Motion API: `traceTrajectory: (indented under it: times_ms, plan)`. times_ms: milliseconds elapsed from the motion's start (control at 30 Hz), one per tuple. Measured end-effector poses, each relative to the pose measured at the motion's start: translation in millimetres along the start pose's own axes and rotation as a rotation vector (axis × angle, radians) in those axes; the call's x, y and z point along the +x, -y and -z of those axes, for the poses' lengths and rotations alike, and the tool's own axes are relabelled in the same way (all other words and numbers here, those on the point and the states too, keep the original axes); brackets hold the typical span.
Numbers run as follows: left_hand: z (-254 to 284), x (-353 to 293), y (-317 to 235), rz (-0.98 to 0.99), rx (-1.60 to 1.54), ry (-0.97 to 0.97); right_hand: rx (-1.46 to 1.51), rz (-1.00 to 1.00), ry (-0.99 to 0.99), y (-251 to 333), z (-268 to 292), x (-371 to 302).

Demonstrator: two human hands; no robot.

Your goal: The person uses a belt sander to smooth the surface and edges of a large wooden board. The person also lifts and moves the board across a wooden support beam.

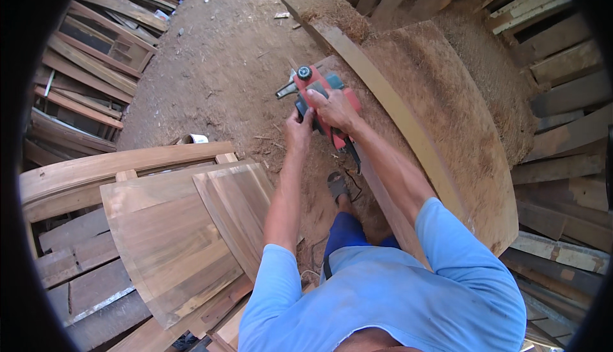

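Observation:
A red and dark teal electric hand planer with a black knob is in front of me, beside the near edge of a wooden bench. My right hand is closed round its body from above, thumb toward the left. My left hand is at its near left side, fingertips pressed against a dark part; just what they pinch is hidden. A metal fitting juts out on the planer's left. Its black cord end hangs toward my feet.
Along the sawdust-covered bench lies a long pale board. Wood shavings are heaped at its far end. Wooden panels lean at my left. Stacked planks line the right, more timber the far left.

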State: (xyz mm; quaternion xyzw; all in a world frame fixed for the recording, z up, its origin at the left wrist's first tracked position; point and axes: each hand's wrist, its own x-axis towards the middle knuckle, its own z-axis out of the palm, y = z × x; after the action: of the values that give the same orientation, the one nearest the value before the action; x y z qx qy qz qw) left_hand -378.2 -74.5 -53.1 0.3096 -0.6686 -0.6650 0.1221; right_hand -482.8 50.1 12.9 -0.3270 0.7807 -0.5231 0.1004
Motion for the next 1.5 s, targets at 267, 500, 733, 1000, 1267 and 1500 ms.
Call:
traceTrajectory:
  times_ms: [267, 500, 733, 1000, 1267, 1500]
  plan:
    - [-44.0, -189.3, 30.9, -0.007, 0.155, -0.004, 0.249, -0.576, 0.233, 36.9, 67.2, -179.8]
    - [-71.9, -367.7, 57.1, 0.063, 0.388, 0.125, 0.202, -0.692, 0.216, 56.1, 106.9, -360.0]
    - [-64.0, -276.7, 47.9, 0.077, 0.316, -0.007, 0.242, -0.662, 0.244, 50.1, 87.8, -265.3]
    - [-21.6, -85.3, 22.6, 0.011, 0.079, -0.041, 0.206, -0.447, 0.167, 26.6, 36.7, -79.5]
    - [17.5, 79.3, -23.4, -0.068, 0.014, 0.028, -0.063, -0.049, 0.094, -18.7, -19.6, 84.4]
    - [5.9, 41.3, -15.8, -0.063, 0.095, -0.050, 0.061, -0.170, 0.079, -1.1, -1.8, 40.9]
